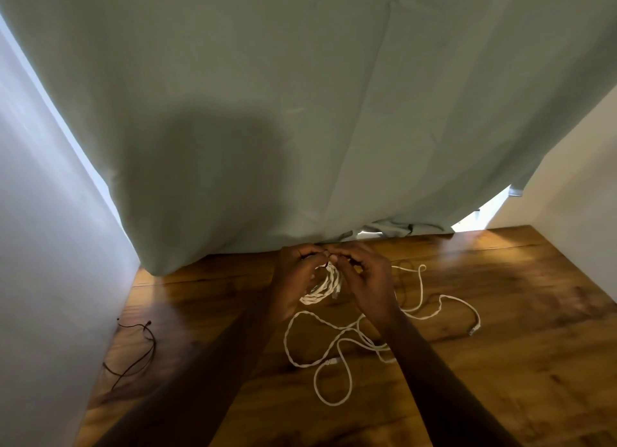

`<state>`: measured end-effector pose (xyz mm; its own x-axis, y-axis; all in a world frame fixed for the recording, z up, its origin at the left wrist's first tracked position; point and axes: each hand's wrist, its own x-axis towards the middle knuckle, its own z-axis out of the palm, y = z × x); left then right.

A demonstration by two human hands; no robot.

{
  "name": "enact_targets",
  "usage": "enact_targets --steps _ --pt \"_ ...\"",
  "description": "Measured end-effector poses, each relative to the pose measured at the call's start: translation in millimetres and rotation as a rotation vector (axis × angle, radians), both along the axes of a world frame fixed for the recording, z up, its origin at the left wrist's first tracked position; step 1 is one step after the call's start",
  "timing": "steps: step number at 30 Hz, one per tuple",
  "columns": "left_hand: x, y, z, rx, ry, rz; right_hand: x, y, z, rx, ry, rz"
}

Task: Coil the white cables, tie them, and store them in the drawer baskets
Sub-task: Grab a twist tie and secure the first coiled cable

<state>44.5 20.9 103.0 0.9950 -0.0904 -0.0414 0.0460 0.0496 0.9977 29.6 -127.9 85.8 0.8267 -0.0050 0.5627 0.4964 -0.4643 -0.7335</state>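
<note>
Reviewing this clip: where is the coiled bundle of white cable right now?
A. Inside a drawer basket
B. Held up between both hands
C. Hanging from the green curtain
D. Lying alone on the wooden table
B: the coiled bundle of white cable sits between the left hand and right hand, whose fingers pinch at its top.
</note>
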Motion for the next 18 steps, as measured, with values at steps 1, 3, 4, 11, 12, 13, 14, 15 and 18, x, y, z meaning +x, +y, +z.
enact_targets --steps 1,3,4,11,12,13,14,15,18 --pt "-2 2 -2 -0.001 -0.005 -0.035 0 1 0 0.053 0.013 -0.022" --pt "-7 4 -8 -0.056 -0.004 -0.094 1 3 0 0.161 0.063 -0.065" --pt "-8 5 -12 -0.095 -0.008 -0.099 2 3 -1 0.207 0.093 -0.076" --pt "-6 13 -12 -0.089 -0.083 -0.056 2 10 9 0.214 0.127 -0.004" --pt "-6 13 -12 -0.071 -0.081 -0.040 3 12 11 0.178 0.115 0.001" --pt "-6 14 -11 -0.051 -0.086 -0.024 2 12 13 0.135 0.104 0.006" --pt "-6 15 -11 -0.029 -0.096 -0.015 2 13 14 0.086 0.092 0.012" --pt "-6 15 -12 -0.014 -0.108 -0.019 0 13 15 0.036 0.078 0.020" --pt "-5 18 -14 -0.029 -0.139 -0.032 -4 16 20 -0.071 0.001 0.020"
